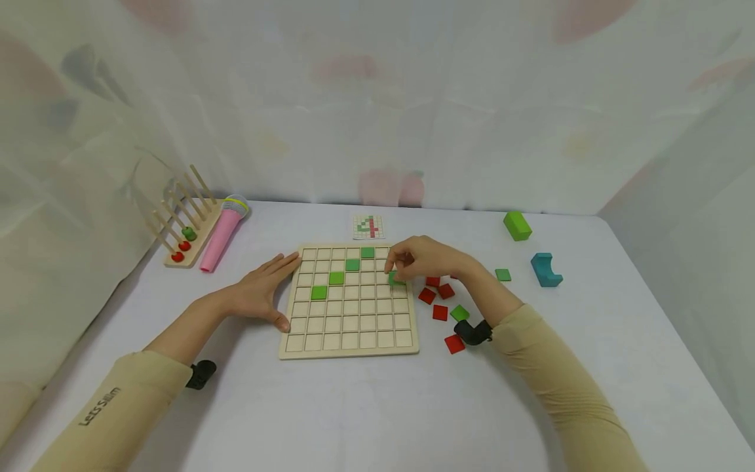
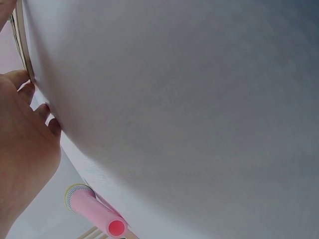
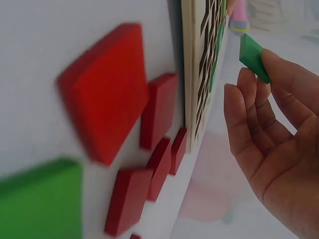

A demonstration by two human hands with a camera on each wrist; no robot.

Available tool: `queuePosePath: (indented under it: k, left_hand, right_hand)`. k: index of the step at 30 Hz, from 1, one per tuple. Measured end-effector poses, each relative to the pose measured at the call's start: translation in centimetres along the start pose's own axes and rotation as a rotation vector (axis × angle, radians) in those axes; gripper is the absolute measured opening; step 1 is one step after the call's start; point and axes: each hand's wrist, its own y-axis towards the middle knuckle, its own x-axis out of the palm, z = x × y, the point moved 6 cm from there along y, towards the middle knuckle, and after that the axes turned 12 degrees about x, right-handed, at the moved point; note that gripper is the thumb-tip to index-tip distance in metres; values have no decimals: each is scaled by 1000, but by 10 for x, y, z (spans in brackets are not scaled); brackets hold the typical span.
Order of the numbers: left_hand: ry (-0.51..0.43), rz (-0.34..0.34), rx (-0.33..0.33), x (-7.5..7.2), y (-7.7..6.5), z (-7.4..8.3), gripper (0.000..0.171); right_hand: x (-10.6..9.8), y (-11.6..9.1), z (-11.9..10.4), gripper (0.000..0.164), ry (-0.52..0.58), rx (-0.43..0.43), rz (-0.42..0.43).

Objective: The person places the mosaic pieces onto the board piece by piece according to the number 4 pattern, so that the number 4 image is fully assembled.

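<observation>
A square wooden grid board (image 1: 342,324) lies flat on the white table. Several green tiles (image 1: 336,278) sit in its squares, forming a diagonal that rises to the right. My left hand (image 1: 256,292) is spread at the board's left edge, its fingers and thumb touching the rim. Over the right side of the board, my right hand (image 1: 425,257) pinches a green tile (image 3: 254,57) between thumb and fingers. In the right wrist view this tile is tilted and raised off the board. Beyond the board's far edge lies a small pattern card (image 1: 368,227) with green and red squares.
Right of the board lie several red tiles (image 1: 440,313) and loose green tiles (image 1: 460,313). A green block (image 1: 517,226) and a teal arch block (image 1: 546,270) stand farther right. At far left are a pink microphone (image 1: 221,236) and a wooden peg rack (image 1: 203,233).
</observation>
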Motion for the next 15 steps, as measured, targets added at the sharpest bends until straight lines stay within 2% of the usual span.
queuePosePath:
  k: [5,15]
  left_hand:
    - [7,1,-1,0,0,1,142]
    - [-1,2,-2,-1,0,1,141]
  right_hand:
    - [7,13,-13,13,-11,-40,-14]
    - [18,26,-38,15,11,-68,-24]
